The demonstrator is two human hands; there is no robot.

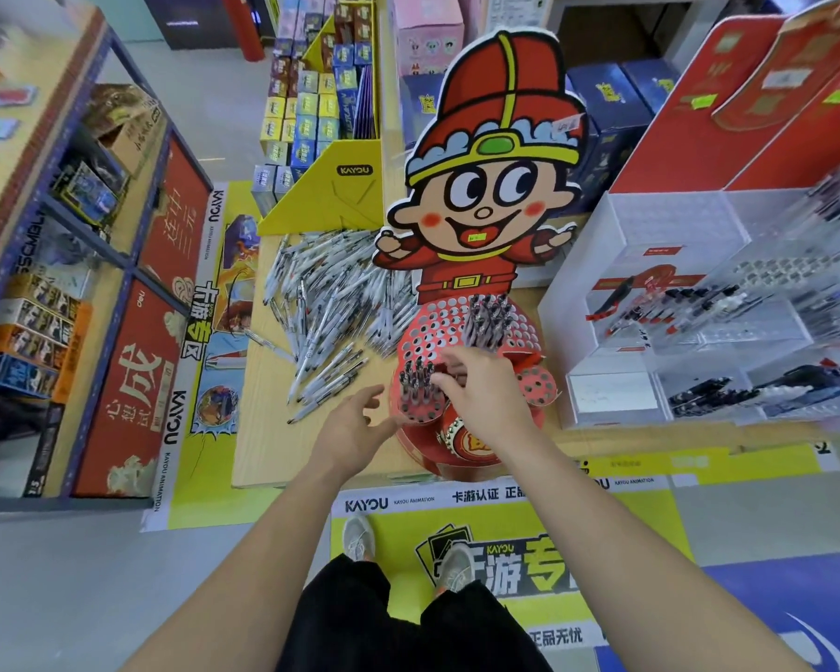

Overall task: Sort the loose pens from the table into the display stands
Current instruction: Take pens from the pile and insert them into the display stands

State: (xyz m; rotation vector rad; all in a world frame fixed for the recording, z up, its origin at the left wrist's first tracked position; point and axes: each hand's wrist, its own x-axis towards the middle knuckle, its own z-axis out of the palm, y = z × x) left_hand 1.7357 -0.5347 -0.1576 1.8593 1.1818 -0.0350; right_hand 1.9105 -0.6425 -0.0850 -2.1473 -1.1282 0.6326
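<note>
Loose pens (321, 308): white plastic pens heaped on the pale wooden table (263, 429).
Left hand (355, 424): fingers spread, holding nothing, just beside the stand.
Display stand (432, 327): red perforated cartoon-figure cardboard, some pens upright in it.
Right hand (481, 390): fingers loosely spread over the front pens; contact unclear.

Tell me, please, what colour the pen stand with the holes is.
The pen stand is red, seen best in the head view.

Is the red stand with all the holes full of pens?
Not full. Only two small bunches of pens stand in the red stand; most of its holes are bare.
</note>
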